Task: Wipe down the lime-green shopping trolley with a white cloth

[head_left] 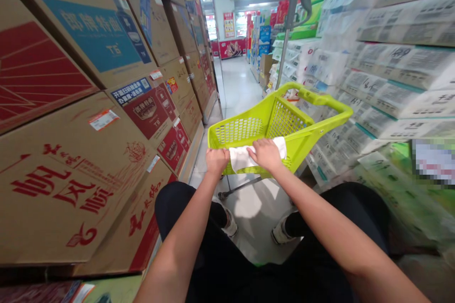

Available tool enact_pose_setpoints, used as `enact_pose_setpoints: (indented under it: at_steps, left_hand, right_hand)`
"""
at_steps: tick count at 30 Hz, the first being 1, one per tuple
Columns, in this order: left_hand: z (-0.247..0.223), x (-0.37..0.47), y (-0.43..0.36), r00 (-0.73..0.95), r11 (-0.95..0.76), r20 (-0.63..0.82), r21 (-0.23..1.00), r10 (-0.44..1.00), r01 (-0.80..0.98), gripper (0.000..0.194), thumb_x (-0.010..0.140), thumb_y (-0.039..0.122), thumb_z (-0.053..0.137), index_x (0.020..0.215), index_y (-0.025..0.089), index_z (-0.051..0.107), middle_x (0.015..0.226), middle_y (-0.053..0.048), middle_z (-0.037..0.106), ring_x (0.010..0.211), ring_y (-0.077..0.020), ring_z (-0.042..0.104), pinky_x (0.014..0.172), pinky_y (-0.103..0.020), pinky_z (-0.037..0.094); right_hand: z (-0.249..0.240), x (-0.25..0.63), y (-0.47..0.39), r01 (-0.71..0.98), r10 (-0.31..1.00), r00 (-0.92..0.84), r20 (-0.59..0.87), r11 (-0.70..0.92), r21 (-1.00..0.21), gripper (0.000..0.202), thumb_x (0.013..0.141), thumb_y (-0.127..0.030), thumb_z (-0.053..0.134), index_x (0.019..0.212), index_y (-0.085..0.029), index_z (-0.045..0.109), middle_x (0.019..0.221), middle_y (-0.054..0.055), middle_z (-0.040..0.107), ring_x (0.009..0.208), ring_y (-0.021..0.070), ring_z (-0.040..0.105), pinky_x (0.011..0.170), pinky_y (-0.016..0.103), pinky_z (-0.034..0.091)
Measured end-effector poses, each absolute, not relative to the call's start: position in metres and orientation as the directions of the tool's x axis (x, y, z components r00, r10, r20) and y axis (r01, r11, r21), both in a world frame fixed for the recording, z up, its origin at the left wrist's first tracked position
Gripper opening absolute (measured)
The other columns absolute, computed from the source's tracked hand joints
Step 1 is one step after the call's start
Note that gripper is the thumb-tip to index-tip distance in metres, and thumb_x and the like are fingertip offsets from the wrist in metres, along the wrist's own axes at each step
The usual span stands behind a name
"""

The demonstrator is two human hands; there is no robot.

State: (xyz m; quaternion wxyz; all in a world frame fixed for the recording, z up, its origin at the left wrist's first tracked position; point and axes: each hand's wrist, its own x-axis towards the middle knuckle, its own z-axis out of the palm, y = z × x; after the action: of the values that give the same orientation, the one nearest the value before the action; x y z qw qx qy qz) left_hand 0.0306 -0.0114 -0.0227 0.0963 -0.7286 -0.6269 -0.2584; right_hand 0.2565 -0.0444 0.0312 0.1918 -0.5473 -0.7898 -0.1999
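A yellow-green shopping cart point(245, 129) with perforated walls stands in front of me, its handle at the upper right. A white cloth point(241, 158) lies over the near rim of its basket. My left hand point(217, 161) is closed round the rim at the near left corner, beside the cloth's left end. Further right, my right hand point(266, 154) presses the cloth against the rim with its fingers curled over the top and the thumb pointing left. The basket's visible inside holds no goods.
Stacked cardboard boxes point(57, 165) rise close on the left. Packs of wrapped paper goods point(401, 66) line the right side. A metal pole point(284, 52) stands behind the cart. The tiled aisle floor point(238, 80) runs ahead. My knees and shoes are below the cart.
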Motion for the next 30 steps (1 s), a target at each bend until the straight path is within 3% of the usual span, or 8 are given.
enact_pose_setpoints:
  at_steps: [6, 9, 13, 20, 24, 30]
  left_hand:
    - [-0.02, 0.014, 0.001, 0.072, -0.196, 0.49, 0.207, 0.869, 0.958, 0.039, 0.091, 0.029, 0.04, 0.065, 0.016, 0.067, 0.064, -0.012, 0.062, 0.071, -0.023, 0.061, 0.089, -0.048, 0.04]
    - [-0.021, 0.016, 0.003, 0.027, -0.159, 0.491, 0.23, 0.871, 0.96, 0.041, 0.092, 0.029, 0.038, 0.067, 0.015, 0.068, 0.064, -0.013, 0.062, 0.073, -0.0245, 0.062, 0.09, -0.05, 0.039]
    - [-0.024, 0.032, 0.001, -0.013, -0.126, 0.482, 0.256, 0.876, 0.958, 0.043, 0.093, 0.03, 0.037, 0.072, 0.014, 0.07, 0.065, -0.013, 0.064, 0.074, -0.0252, 0.062, 0.091, -0.052, 0.039]
    - [-0.027, 0.047, 0.001, 0.026, -0.164, 0.457, 0.263, 0.889, 0.951, 0.042, 0.093, 0.032, 0.039, 0.077, 0.012, 0.072, 0.072, -0.016, 0.066, 0.081, -0.0268, 0.063, 0.092, -0.051, 0.036]
    - [-0.025, 0.034, 0.009, 0.074, -0.199, 0.443, 0.242, 0.893, 0.95, 0.042, 0.093, 0.033, 0.038, 0.074, 0.014, 0.071, 0.07, -0.015, 0.064, 0.08, -0.0263, 0.062, 0.093, -0.05, 0.037]
    - [-0.021, 0.027, 0.023, 0.104, -0.209, 0.447, 0.194, 0.889, 0.958, 0.046, 0.095, 0.032, 0.034, 0.068, 0.017, 0.069, 0.066, -0.013, 0.064, 0.075, -0.0249, 0.062, 0.092, -0.049, 0.039]
  right_hand:
    - [0.078, 0.398, -0.044, 0.947, 0.764, -0.304, 0.57, 0.175, 0.269, 0.046, 0.096, -0.05, 0.037, 0.09, -0.014, 0.065, 0.089, 0.014, 0.063, 0.091, 0.0287, 0.05, 0.086, 0.04, 0.03]
    - [0.086, 0.421, -0.045, 0.946, 0.745, -0.285, 0.603, 0.116, 0.302, 0.042, 0.096, -0.045, 0.038, 0.09, -0.014, 0.065, 0.087, 0.014, 0.062, 0.092, 0.0297, 0.05, 0.088, 0.041, 0.029]
    - [0.062, 0.366, -0.044, 0.973, 0.736, -0.2, 0.647, 0.073, 0.219, 0.039, 0.096, -0.042, 0.038, 0.089, -0.014, 0.065, 0.088, 0.014, 0.062, 0.093, 0.0308, 0.048, 0.089, 0.044, 0.028]
    - [0.02, 0.232, -0.041, 0.94, 0.781, -0.303, 0.545, 0.339, 0.036, 0.036, 0.099, -0.038, 0.037, 0.094, -0.017, 0.065, 0.092, 0.013, 0.063, 0.093, 0.0282, 0.047, 0.087, 0.04, 0.027]
    - [0.03, 0.269, -0.037, 0.928, 0.777, -0.364, 0.514, 0.352, 0.126, 0.04, 0.099, -0.045, 0.036, 0.095, -0.016, 0.064, 0.092, 0.014, 0.063, 0.093, 0.028, 0.047, 0.085, 0.039, 0.028]
    - [0.071, 0.41, -0.036, 0.924, 0.753, -0.336, 0.566, 0.145, 0.354, 0.047, 0.096, -0.053, 0.036, 0.093, -0.016, 0.064, 0.094, 0.014, 0.061, 0.096, 0.0287, 0.048, 0.086, 0.039, 0.029]
